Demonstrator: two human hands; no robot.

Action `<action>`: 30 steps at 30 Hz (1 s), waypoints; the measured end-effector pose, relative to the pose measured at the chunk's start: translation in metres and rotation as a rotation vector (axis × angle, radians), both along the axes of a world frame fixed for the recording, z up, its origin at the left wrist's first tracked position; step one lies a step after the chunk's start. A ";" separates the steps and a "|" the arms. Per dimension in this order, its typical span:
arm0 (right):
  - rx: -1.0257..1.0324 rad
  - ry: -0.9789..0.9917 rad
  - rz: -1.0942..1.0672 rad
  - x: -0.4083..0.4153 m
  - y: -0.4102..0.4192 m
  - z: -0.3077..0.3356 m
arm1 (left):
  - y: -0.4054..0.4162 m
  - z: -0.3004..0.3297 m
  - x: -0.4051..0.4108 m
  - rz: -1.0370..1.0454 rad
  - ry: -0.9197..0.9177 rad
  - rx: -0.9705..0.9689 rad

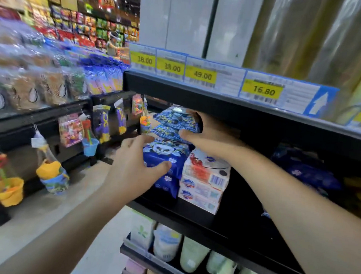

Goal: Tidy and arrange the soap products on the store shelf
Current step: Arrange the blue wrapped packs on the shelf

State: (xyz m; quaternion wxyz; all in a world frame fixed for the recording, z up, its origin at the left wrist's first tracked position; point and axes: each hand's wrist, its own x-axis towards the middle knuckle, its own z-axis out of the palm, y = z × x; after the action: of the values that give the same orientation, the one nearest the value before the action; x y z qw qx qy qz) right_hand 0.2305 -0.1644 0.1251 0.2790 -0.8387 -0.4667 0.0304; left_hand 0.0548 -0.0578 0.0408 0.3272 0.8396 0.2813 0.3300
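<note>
Working from left to right, the left hand point(134, 165) approaches the lower blue panda-print soap pack point(164, 163) with fingers spread and thumb laid against its front face; no closed grip is evident. This pack stands at the left end of the black shelf point(190, 222), under 2 more blue packs. Flexible film wrap suggests a soft, slightly slippery skin over firm bars, so support from both side faces is advisable, not a pull on the wrap. The upper blue pack point(176, 120) is pinched by the right hand point(205, 136), thumb below and fingers curled over its far edge. Just right of the blue packs, touching them, stands a stack of white soap boxes point(204, 182); the cartons appear rigid, moderately heavy, and best grasped across opposite flat sides.
</note>
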 end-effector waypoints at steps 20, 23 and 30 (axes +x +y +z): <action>-0.099 0.079 -0.164 0.029 0.037 0.001 | 0.078 -0.010 0.019 -0.423 0.088 -0.391; -0.068 0.037 -0.155 0.026 0.033 -0.001 | 0.078 -0.010 0.019 -0.359 0.044 -0.407; -0.014 -0.010 -0.183 0.010 0.018 0.001 | 0.085 -0.015 -0.015 -0.279 -0.029 -0.394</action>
State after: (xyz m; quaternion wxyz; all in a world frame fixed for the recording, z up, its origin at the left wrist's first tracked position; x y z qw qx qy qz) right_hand 0.2409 -0.1467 0.1260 0.2725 -0.8799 -0.3891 0.0038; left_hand 0.0400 0.0276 0.0256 0.5309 0.7855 0.2168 0.2325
